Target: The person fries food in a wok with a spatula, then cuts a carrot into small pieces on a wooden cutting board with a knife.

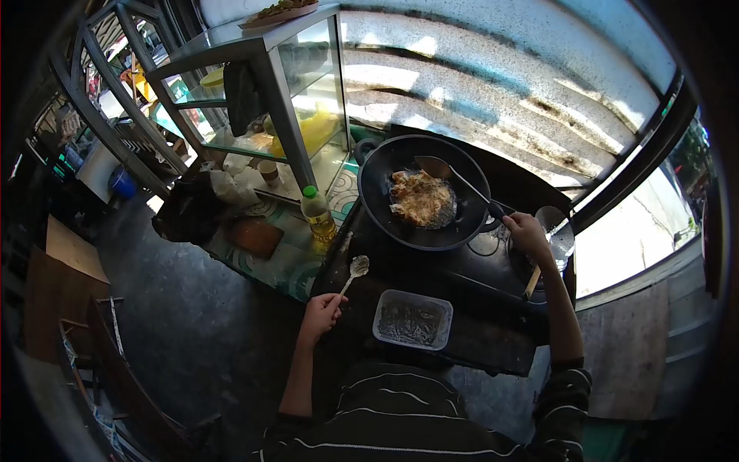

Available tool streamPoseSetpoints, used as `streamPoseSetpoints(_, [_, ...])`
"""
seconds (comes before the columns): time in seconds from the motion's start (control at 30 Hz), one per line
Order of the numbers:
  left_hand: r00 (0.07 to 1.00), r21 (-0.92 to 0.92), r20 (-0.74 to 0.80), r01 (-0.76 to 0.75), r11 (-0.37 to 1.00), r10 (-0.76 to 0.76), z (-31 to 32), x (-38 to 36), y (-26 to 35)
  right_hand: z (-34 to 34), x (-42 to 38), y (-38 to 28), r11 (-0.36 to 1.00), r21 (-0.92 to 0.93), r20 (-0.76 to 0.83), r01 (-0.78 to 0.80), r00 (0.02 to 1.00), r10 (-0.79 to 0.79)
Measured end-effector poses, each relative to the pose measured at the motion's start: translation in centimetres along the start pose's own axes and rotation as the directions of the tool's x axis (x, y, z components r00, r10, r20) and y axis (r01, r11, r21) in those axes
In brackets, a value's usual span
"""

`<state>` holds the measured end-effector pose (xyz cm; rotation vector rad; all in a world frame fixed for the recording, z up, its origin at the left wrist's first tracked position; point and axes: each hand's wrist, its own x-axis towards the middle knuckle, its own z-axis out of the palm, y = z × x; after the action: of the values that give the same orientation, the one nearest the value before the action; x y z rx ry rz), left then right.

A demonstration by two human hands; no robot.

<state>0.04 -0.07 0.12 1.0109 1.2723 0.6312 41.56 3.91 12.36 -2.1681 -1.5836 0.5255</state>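
A spoon (pixel 357 266) is being gripped by the left hand (pixel 321 314), parked beside the wok (pixel 424 192). The spatula (pixel 454 175) is being clutched by the right hand (pixel 526 232), probably for working the omelette (pixel 421 199).

metal spoon (pixel 357 267) raised; spatula (pixel 454 176) in wok (pixel 377 202).

No words or numbers can be read anywhere, the oil bottle (pixel 318 214) has a label too small and blurry to read, the glass cabinet (pixel 254 92) shows no clear signs
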Motion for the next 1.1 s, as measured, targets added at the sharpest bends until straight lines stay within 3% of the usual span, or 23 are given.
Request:
streamPoseSetpoints(0.07, [1.000,0.007,-0.007,0.011,1.000,-0.011,-0.1,-0.1,0.0,0.6,-0.1,-0.2,0.999,0.050,-0.004,-0.019,1.000,0.019])
streamPoseSetpoints(0.13, [1.000,0.016,-0.002,-0.011,1.000,0.011,0.2,0.1,-0.2,1.6,0.5,0.1,0.994,-0.003,-0.068,0.110,0.992,-0.110])
streamPoseSetpoints(0.27, [1.000,-0.011,0.026,-0.001,1.000,0.002,0.8,0.2,0.0,4.1,1.5,-0.4,0.991,0.076,-0.060,0.108,0.993,-0.104])
streamPoseSetpoints(0.33, [0.999,-0.035,0.036,-0.023,0.999,0.024,0.8,0.4,-0.1,4.2,1.5,-1.3,0.938,0.301,0.171,-0.169,0.978,0.122])
streamPoseSetpoints(0.37, [0.999,-0.035,0.032,-0.024,0.999,0.025,0.7,0.3,0.0,4.4,1.4,-0.9,0.925,0.339,0.199,-0.169,0.974,0.105])
streamPoseSetpoints(0.5, [1.000,-0.033,0.006,-0.019,0.999,0.019,0.5,-0.1,-0.2,4.4,0.8,0.1,0.968,0.211,0.175,-0.132,0.980,0.096])
streamPoseSetpoints(0.57, [1.000,-0.024,0.002,-0.019,1.000,0.019,0.5,-0.2,-0.5,4.6,1.1,1.0,0.997,0.070,0.055,0.022,0.998,-0.026])
streamPoseSetpoints(0.67, [1.000,-0.016,-0.005,-0.007,1.000,0.007,0.4,-0.5,-0.7,4.7,1.4,0.4,0.995,-0.004,-0.038,0.096,0.995,-0.096])
streamPoseSetpoints(0.9, [1.000,-0.031,-0.005,-0.001,1.000,0.001,0.5,-0.8,-0.5,4.9,0.9,-2.5,0.986,0.048,-0.095,0.159,0.983,-0.154])
streamPoseSetpoints(1.1, [1.000,-0.056,0.014,-0.012,0.998,0.013,0.3,-0.7,-0.6,4.5,0.9,-1.7,0.987,-0.015,-0.047,0.160,0.986,-0.161])
